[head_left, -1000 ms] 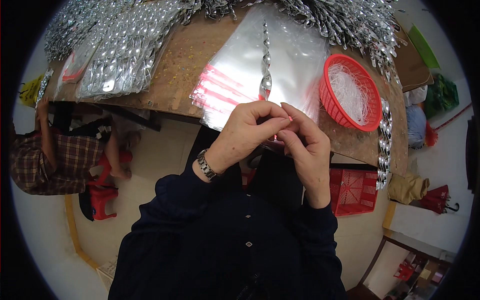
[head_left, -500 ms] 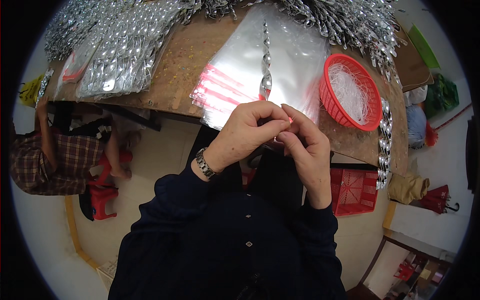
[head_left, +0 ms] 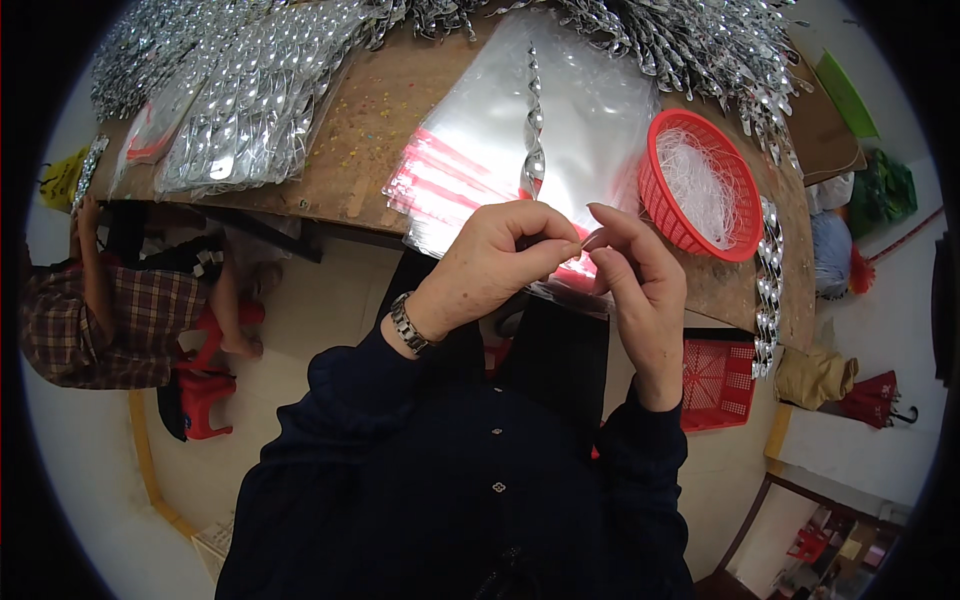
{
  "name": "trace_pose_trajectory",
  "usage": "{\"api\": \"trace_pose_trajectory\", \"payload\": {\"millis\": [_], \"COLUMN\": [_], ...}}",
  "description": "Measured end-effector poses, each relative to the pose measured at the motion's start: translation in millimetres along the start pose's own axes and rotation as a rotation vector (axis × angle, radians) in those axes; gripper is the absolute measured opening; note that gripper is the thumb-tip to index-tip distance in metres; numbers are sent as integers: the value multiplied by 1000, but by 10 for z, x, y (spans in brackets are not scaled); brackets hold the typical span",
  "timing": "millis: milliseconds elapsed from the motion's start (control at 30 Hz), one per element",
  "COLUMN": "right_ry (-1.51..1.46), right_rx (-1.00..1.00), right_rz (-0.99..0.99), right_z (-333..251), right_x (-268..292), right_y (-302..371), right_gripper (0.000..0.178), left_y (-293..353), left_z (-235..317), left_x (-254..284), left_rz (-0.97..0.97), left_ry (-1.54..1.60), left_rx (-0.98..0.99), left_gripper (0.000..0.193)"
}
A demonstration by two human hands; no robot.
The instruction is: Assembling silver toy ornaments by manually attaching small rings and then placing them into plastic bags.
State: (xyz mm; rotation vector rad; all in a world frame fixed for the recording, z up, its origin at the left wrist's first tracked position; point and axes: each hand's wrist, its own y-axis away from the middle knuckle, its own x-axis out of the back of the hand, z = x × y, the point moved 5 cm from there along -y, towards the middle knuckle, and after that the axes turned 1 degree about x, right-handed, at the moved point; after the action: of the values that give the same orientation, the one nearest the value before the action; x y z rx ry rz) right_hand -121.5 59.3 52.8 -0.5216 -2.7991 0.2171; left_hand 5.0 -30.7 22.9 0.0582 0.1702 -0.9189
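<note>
My left hand point(head_left: 490, 255) is closed in a pinch, thumb against forefinger, on something thin and small that I cannot make out. Close to that pinch is my right hand point(head_left: 642, 290), its forefinger and thumb apart. Beyond the hands, a twisted silver foil strip point(head_left: 534, 130) lies pointing away from me; its near end disappears behind my left hand. Under it is a fanned stack of clear plastic bags point(head_left: 595, 100) with pink-red edges. A red plastic basket point(head_left: 655, 190) holding a tangle of clear thread point(head_left: 700, 185) stands right of the stack.
Packed silver twists point(head_left: 245, 110) lie at the table's left, and a loose heap point(head_left: 690, 45) at the far right. More strips point(head_left: 769, 285) hang over the right edge. Below is a red crate point(head_left: 718, 385). A person point(head_left: 110, 320) in plaid sits at left by a red stool point(head_left: 207, 405).
My right hand has moved right, away from the left pinch, and its forefinger and thumb have spread. My left hand stays nearly in place.
</note>
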Motion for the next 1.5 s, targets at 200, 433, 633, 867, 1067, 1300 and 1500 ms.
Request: {"api": "trace_pose_trajectory", "payload": {"millis": [200, 433, 633, 867, 1067, 1300, 1500], "right_ry": [138, 311, 421, 571, 592, 501, 205], "right_rx": [89, 269, 363, 397, 407, 291, 39], "right_rz": [-104, -133, -144, -174, -123, -52, -2], "right_z": [-92, -224, -317, -399, -397, -388, -282], "right_x": [85, 77, 68, 41, 42, 131, 183], "right_y": [-80, -146, -148, -144, -144, -158, -143], "right_gripper": [31, 20, 13, 10, 9, 7, 4], "left_y": [-4, -17, -21, -30, -33, -53, -89], "left_z": [32, 50, 52, 77, 97, 197, 228], "left_x": [-7, -37, -52, -40, -80, -111, -95], "left_rz": [-35, -50, -82, -80, -81, -146, -78], "left_ry": [-54, 20, 97, -1, 24, 71, 64], "left_rx": [-31, -3, 35, -55, -99, -65, -71], "left_gripper": [8, 7, 7, 7, 10, 13, 14]}}
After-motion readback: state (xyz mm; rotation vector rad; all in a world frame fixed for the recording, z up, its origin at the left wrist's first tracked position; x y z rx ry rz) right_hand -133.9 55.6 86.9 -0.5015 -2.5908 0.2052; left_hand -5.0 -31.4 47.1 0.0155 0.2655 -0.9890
